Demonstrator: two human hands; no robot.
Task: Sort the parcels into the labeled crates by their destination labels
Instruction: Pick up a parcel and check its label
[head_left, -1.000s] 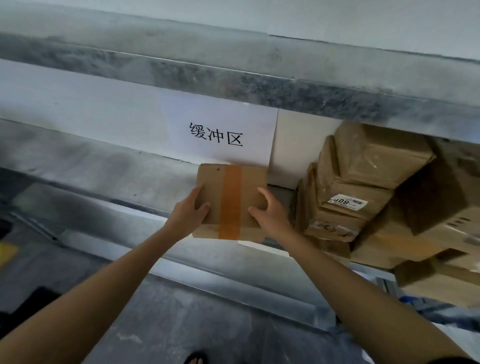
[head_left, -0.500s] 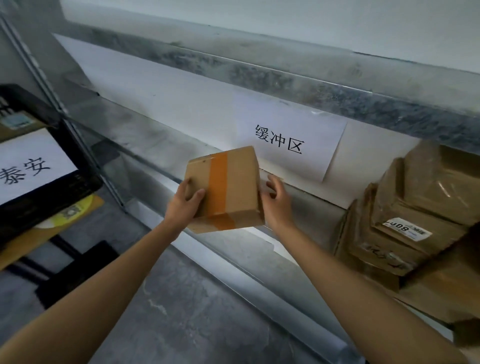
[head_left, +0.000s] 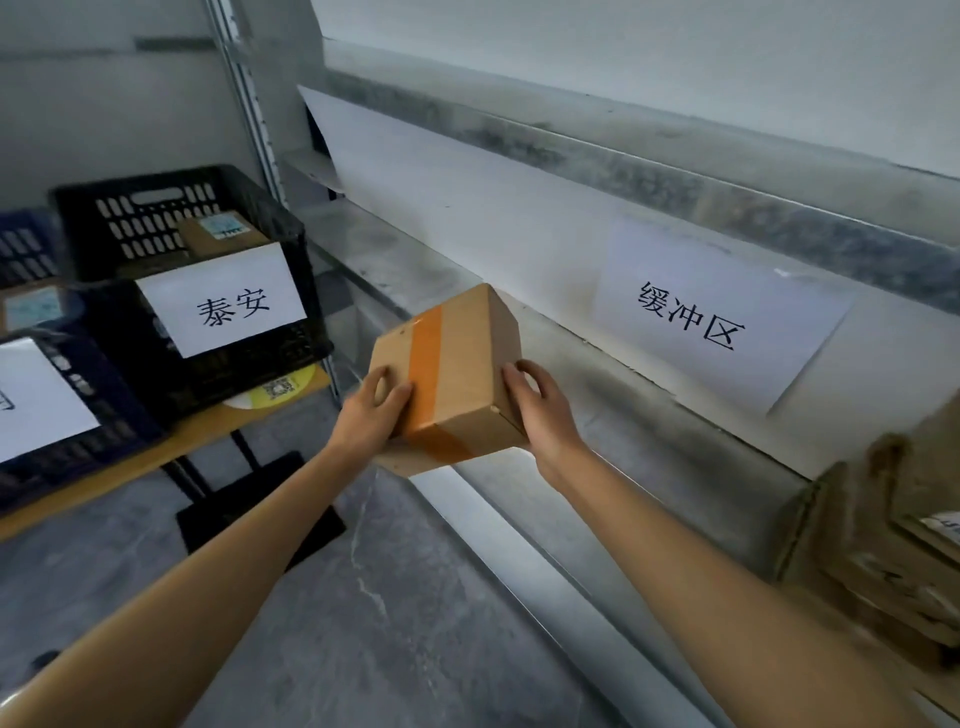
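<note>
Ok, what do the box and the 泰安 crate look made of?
The box: matte brown cardboard, going by creased edges; glossy orange-brown tape, probably plastic, seals it. The crate: likely black moulded plastic, with slotted walls and a handle cut-out; its label looks like white paper.

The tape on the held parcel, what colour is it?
Orange tape across a brown cardboard parcel, seen in the head view.

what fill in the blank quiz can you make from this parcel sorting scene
1. The left hand and right hand hold a box whose tape is ____.
2. The label on the black crate reads ____.
3. The paper right of the box reads ____.

Missing words: orange; 泰安; 缓冲区
</note>
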